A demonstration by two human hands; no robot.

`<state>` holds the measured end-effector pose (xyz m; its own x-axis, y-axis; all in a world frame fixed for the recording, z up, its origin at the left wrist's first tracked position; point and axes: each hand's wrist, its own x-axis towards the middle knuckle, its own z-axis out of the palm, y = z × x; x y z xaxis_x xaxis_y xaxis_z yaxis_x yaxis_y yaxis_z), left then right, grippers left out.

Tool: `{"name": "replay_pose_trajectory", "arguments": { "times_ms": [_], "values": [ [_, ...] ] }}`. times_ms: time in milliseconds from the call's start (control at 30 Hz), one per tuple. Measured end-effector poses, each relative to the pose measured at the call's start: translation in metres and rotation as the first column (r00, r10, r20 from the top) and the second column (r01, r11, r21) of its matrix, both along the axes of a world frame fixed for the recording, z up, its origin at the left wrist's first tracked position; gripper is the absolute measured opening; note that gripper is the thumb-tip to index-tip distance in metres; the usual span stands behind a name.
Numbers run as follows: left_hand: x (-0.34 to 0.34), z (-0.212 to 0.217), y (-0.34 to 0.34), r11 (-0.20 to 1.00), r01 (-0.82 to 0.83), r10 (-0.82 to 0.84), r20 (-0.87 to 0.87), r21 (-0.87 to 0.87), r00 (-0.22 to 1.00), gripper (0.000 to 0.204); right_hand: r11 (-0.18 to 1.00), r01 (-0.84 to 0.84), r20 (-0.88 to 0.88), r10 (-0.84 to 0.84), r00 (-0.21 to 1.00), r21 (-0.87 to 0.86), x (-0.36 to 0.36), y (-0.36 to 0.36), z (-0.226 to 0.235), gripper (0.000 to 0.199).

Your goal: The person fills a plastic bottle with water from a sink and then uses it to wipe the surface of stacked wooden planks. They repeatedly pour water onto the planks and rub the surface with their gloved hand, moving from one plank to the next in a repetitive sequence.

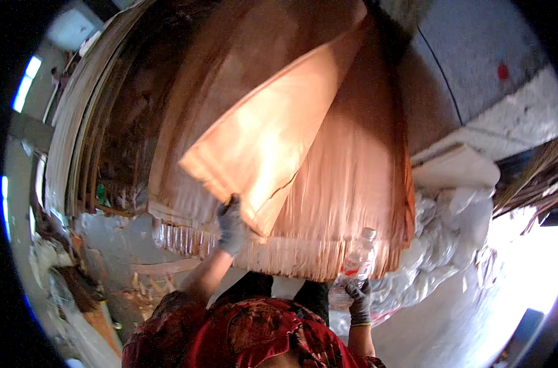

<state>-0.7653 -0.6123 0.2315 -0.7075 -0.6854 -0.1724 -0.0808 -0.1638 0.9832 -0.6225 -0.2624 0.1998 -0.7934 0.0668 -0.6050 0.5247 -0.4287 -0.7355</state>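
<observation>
One thin wooden sheet (260,141) curls up over the stack (352,184), its near edge pinched by the gloved left hand (231,227), while the gloved right hand (358,300) is wrapped round a clear bottle (360,254) by the stack's near right edge. A dark, crack-like line (283,185) marks the sheet, so an uneven one-handed pull could split it there.

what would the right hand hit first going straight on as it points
The right hand, past the bottle it holds, would probably meet the sheet stack first; depth is unclear.
</observation>
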Motion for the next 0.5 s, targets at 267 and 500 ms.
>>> {"name": "replay_pose_trajectory", "arguments": {
  "times_ms": [267,500],
  "values": [
    [0.063,-0.017,-0.117,0.847,-0.105,0.260,-0.233,0.521,0.937,0.019,0.931,-0.365,-0.077,0.364,0.928,0.013,-0.083,-0.081,0.068,0.045],
    [0.091,-0.110,-0.165,0.674,-0.159,0.375,-0.149,0.722,0.915,0.023,0.336,-0.591,0.053,0.839,0.542,0.733,-0.151,-0.087,0.087,0.064]
  ]
}}
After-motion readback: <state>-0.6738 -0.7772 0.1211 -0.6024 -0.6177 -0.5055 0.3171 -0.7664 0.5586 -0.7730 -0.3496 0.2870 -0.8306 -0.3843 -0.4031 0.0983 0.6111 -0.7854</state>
